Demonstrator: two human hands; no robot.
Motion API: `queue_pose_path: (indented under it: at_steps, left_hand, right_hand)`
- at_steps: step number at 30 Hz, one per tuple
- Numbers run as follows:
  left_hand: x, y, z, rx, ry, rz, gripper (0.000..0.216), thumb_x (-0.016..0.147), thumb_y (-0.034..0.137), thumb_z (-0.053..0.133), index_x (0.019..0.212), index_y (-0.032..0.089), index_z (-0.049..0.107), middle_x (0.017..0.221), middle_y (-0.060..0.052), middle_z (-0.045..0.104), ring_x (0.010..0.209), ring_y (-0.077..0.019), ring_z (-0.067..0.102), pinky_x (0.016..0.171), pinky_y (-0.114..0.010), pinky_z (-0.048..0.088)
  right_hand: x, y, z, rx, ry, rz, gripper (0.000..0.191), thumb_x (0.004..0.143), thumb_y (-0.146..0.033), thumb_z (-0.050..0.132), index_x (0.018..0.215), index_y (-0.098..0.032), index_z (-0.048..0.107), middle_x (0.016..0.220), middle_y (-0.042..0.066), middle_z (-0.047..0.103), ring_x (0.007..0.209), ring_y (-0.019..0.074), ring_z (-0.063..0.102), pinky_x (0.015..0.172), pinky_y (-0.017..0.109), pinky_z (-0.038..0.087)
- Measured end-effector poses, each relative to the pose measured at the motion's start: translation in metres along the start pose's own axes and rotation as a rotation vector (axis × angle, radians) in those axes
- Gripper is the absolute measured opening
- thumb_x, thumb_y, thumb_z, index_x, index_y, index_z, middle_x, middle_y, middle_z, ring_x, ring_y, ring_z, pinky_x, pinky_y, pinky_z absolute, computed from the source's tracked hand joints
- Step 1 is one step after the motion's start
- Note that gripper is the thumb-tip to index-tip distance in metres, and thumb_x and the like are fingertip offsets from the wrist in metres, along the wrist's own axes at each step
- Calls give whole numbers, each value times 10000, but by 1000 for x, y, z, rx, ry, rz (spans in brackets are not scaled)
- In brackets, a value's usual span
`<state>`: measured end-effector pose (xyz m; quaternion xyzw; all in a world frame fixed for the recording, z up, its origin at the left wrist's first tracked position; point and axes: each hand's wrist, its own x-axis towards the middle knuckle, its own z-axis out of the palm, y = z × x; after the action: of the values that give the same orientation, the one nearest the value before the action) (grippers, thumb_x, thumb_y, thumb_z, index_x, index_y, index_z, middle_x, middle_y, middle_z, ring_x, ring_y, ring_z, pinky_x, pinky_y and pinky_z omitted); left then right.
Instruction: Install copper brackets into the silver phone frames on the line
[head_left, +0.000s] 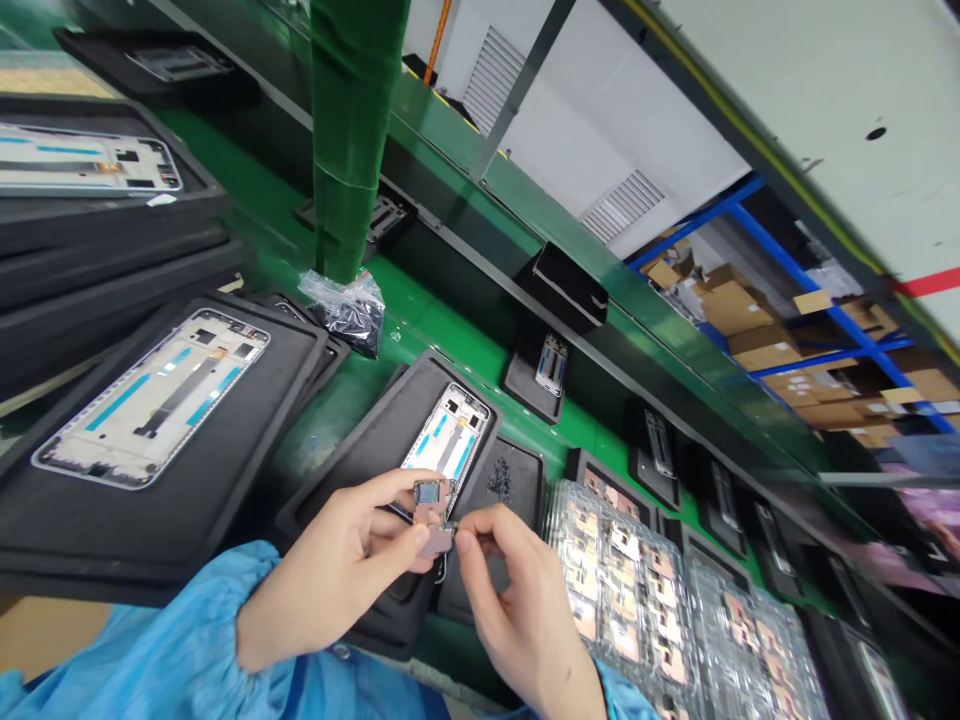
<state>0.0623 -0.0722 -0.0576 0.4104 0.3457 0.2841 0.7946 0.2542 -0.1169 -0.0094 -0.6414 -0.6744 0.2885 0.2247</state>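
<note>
My left hand [341, 560] pinches a small phone circuit board [435, 515] with copper-coloured areas and a dark square at its top. At the board's lower right edge, the thumb and forefinger of my right hand [517, 595] are pressed together. Whatever they grip is too small to name. Behind the board, a phone frame [452, 428] with blue strips lies on a black foam tray [360, 480], partly hidden by my left hand. To its right, another black tray [534, 480] carries a scatter of tiny black parts [499, 478].
Clear plastic trays [559, 500] of circuit boards stand on the right. Left, a phone frame [161, 400] lies on a black tray [247, 470] beside stacked trays [112, 265]. A plastic bag [349, 312] sits by a green post [352, 130]. More trays line the green conveyor [427, 300].
</note>
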Motion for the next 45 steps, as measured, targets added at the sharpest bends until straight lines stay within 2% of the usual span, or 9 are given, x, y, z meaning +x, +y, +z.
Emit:
queue_pose_path:
  at_steps: [12, 17, 22, 27, 30, 32, 35, 39, 45]
  left_hand:
    - [-4, 11, -2, -147, -18, -42, 427, 953, 345, 709, 1346, 217, 602, 1119, -34, 670, 835, -191, 762, 813, -356, 692]
    - [-4, 11, 1, -74, -14, -51, 397, 956, 350, 690, 1307, 199, 582, 1069, -34, 681, 822, -217, 771, 837, -401, 674]
    - [-1, 27, 2, -16, -47, 19, 174, 960, 302, 695, 1057, 183, 612, 889, -10, 742, 782, -167, 745, 755, -254, 592]
    - [9, 46, 20, -478, -72, -18, 141, 970, 270, 638, 876, 166, 627, 932, -56, 775, 956, -211, 739, 956, -349, 572]
    - [20, 47, 44, -642, -71, -75, 133, 959, 253, 612, 987, 142, 681, 1130, -115, 763, 1139, -238, 706, 1046, -364, 536]
    - [26, 46, 58, -472, -89, -54, 259, 995, 319, 548, 1145, 135, 652, 1199, -152, 748, 1136, -233, 719, 1017, -359, 551]
    - [33, 47, 61, 225, -136, 132, 466, 1090, 423, 278, 1219, 134, 620, 1100, -157, 774, 978, -216, 769, 899, -356, 594]
    - [39, 52, 32, 838, -29, 301, 278, 1027, 247, 456, 1031, 126, 706, 1013, -172, 757, 1043, -320, 708, 978, -507, 512]
    - [74, 36, 10, 1371, 162, 480, 371, 983, 90, 490, 1327, 102, 629, 1436, -242, 574, 1311, -442, 492, 1053, -673, 350]
  right_hand:
    - [-3, -8, -6, 580, -200, 356, 371, 1022, -536, 552, 967, -187, 664, 719, -8, 578, 622, 117, 529, 570, 233, 422]
    - [1, -7, 1, 416, -121, 291, 324, 1010, -469, 592, 847, -190, 616, 741, -7, 580, 628, 107, 495, 562, 221, 391]
    - [1, -12, -8, 370, -50, 244, 338, 1020, -447, 572, 796, -194, 600, 729, 6, 609, 661, 132, 546, 595, 231, 431]
    - [0, -9, -15, 586, 137, -61, 527, 860, -625, 745, 1216, -249, 649, 1022, 78, 690, 860, 214, 643, 782, 336, 560]
    - [9, 3, -6, 696, 335, -137, 536, 788, -504, 868, 1210, -284, 622, 1175, 91, 696, 1047, 253, 680, 911, 389, 578]
    - [17, 12, 1, 749, 436, -113, 408, 817, -400, 866, 1121, -282, 622, 1172, 73, 726, 1016, 228, 712, 884, 364, 590]
    - [27, 22, 1, 864, 495, -70, 381, 855, -445, 820, 1131, -278, 616, 1138, 68, 762, 945, 221, 739, 838, 369, 598]
    - [45, 39, -11, 1003, 548, 15, 405, 903, -548, 728, 1190, -271, 657, 1242, 90, 728, 1103, 235, 696, 924, 404, 565]
    - [73, 75, -12, 951, 479, 94, 493, 924, -658, 629, 1238, -282, 688, 1277, 97, 716, 980, 216, 698, 821, 401, 571]
